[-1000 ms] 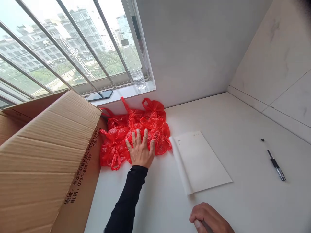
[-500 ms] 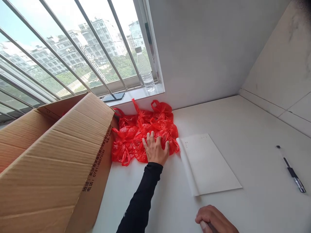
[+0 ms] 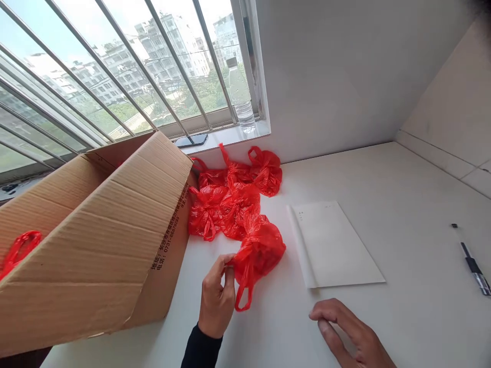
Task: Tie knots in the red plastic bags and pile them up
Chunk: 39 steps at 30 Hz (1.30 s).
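Observation:
My left hand (image 3: 218, 294) pinches the edge of a tied red plastic bag (image 3: 263, 248) between thumb and fingers. This bag sits on the white tabletop with its handle loop pointing toward me; its contents are hidden. Behind it, several more knotted red bags (image 3: 207, 204) are bunched against the wall and the cardboard box. Lower right, my right hand (image 3: 347, 332) hovers over or rests on the table, thumb and index finger apart and nothing between them. Just beyond that hand lies a notepad (image 3: 341, 250), its left edge curled over.
A large open cardboard box (image 3: 126, 220) fills the left, with red plastic (image 3: 23, 248) showing inside. A pen (image 3: 475, 271) and its small cap (image 3: 454, 225) lie at right. On the windowsill are a phone (image 3: 192, 140) and a clear water bottle (image 3: 241, 99).
My left hand has drawn one red bag toward me, away from the bunch. My right hand's thumb and index finger have parted. The camera view has shifted slightly.

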Motion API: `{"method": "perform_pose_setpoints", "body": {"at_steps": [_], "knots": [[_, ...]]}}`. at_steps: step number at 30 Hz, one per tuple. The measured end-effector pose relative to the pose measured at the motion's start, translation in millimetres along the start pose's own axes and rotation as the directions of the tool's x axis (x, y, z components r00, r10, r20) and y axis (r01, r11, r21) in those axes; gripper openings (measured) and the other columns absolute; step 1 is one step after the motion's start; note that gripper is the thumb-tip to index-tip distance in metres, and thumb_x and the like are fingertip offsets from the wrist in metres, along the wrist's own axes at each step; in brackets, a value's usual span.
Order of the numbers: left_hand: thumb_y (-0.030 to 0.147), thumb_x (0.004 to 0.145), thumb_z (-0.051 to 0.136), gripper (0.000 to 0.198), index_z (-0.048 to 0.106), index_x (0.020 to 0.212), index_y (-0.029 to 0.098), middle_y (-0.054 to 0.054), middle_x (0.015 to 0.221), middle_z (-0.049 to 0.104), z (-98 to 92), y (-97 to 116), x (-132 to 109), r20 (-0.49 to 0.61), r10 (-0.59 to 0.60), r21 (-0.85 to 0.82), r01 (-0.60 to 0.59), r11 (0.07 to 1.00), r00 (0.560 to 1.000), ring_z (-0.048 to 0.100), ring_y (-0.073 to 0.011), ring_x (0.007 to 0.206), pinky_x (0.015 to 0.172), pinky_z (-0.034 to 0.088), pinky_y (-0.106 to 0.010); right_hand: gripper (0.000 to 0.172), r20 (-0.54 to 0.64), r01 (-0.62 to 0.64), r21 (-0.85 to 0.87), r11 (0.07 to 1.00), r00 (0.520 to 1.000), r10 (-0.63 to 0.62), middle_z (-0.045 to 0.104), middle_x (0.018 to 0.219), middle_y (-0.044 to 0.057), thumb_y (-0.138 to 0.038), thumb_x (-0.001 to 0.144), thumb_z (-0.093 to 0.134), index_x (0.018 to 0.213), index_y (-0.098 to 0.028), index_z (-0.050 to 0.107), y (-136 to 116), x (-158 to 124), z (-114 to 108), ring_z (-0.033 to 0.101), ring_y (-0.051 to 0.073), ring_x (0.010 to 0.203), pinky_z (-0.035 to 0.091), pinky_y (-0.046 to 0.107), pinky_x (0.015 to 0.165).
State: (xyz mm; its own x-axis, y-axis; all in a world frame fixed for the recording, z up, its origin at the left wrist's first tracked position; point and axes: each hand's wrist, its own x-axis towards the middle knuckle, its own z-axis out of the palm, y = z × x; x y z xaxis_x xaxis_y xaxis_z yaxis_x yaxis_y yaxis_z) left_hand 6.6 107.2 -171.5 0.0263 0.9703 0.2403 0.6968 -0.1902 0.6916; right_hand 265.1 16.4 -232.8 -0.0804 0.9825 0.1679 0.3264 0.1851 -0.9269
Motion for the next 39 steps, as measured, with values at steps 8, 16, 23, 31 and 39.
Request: {"method": "perform_pose_setpoints", "body": {"at_steps": [8,16,23,31,39], "knots": [[0.033,0.094,0.056,0.035,0.053,0.129,0.027,-0.006,0.128,0.063,-3.6,10.2,-35.0,0.089,-0.100,-0.076,0.107,0.991,0.991,0.060,-0.0233,0.117,0.099,0.050,-0.040,0.032,0.080,0.277,-0.178,0.944,0.961,-0.266,0.059,0.126,0.009,-0.023,0.099,0.046,0.131,-0.026,0.051,-38.2,68.2,16.8,0.053,0.026,0.122,0.049,0.045,0.101],[0.032,0.093,0.055,0.016,0.068,0.093,0.023,-0.005,0.093,0.071,-2.4,8.8,-43.0,0.009,-0.097,-0.108,0.098,0.989,0.995,0.067,-0.0210,0.087,0.078,0.055,-0.033,0.026,0.175,0.249,-0.301,0.920,0.963,-0.204,0.065,0.101,0.007,-0.019,0.097,0.048,0.122,-0.022,0.056,-34.0,75.4,29.8,0.061,0.024,0.095,0.052,0.045,0.089],[0.025,0.094,0.048,0.032,0.060,0.123,0.028,-0.005,0.123,0.066,-16.5,15.0,-52.3,0.010,-0.066,-0.091,0.067,0.994,0.998,0.063,-0.0229,0.113,0.092,0.055,-0.037,0.018,0.197,0.079,-0.252,0.965,0.980,-0.029,0.062,0.092,0.002,-0.032,0.102,0.046,0.113,-0.027,0.058,-44.1,61.2,-0.3,0.057,0.020,0.086,0.050,0.037,0.077],[0.025,0.093,0.057,0.010,0.065,0.087,0.025,0.000,0.082,0.068,-5.4,27.6,-49.3,0.060,0.131,0.082,-0.136,0.987,0.990,0.064,-0.0196,0.085,0.103,0.044,-0.046,0.021,0.258,0.107,-0.259,0.960,0.965,-0.038,0.060,0.084,0.002,-0.033,0.101,0.043,0.086,-0.025,0.056,-40.2,53.7,-2.9,0.058,0.019,0.079,0.052,0.033,0.066],[0.035,0.094,0.055,0.040,0.053,0.134,0.030,-0.010,0.129,0.063,-17.4,33.5,-57.9,-0.057,0.016,0.075,-0.012,0.997,0.998,0.061,-0.0280,0.117,0.094,0.055,-0.044,0.018,0.081,-0.020,-0.189,0.982,0.996,0.036,0.064,0.116,0.007,-0.042,0.098,0.049,0.100,-0.029,0.060,-46.3,39.0,-26.8,0.067,0.020,0.091,0.050,0.018,0.039]]}}
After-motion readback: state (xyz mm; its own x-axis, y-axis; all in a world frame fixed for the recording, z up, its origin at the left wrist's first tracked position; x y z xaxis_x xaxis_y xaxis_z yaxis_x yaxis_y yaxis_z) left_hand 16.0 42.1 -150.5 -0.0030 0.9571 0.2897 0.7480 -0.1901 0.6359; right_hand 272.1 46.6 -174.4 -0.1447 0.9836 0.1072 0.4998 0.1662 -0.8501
